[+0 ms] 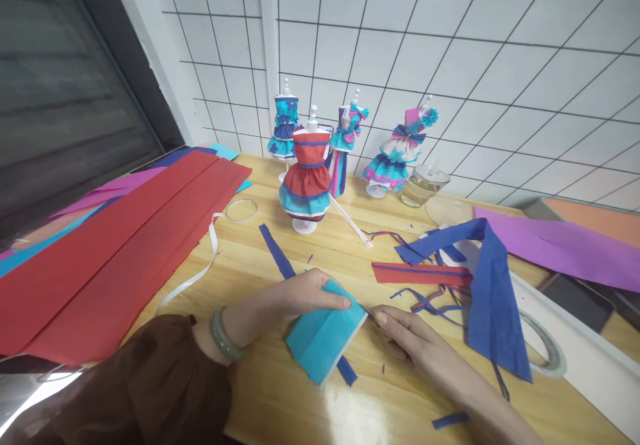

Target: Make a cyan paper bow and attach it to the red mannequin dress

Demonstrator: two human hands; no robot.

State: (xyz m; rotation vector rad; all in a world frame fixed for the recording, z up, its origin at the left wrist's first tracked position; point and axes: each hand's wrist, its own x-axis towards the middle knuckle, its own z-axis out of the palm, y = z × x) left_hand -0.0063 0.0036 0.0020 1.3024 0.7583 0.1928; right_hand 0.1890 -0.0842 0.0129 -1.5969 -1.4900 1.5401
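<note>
The left hand (317, 291) is pinching a folded turquoise crepe-like paper rectangle (315, 341) over the pale wooden tabletop (270, 401); the right hand (403, 333), fingers bunched, is gripping a slim dark tool (369, 313) at the paper's corner. The paper is looking light, soft, tearable, inviting gentle edge holds.

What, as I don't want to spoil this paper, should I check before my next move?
1. Paper held by left hand: ok, gripped near its upper edge.
2. Right hand at the paper's edge: ok, its dark tool meets the edge there.
3. Tool open or shut: cannot tell, mostly hidden by the fingers.
4. Blue strip clear of the paper: not ok, it sticks out from under it.
5. Red dress upright: ok.
6. Glass apart from both hands: ok.
</note>
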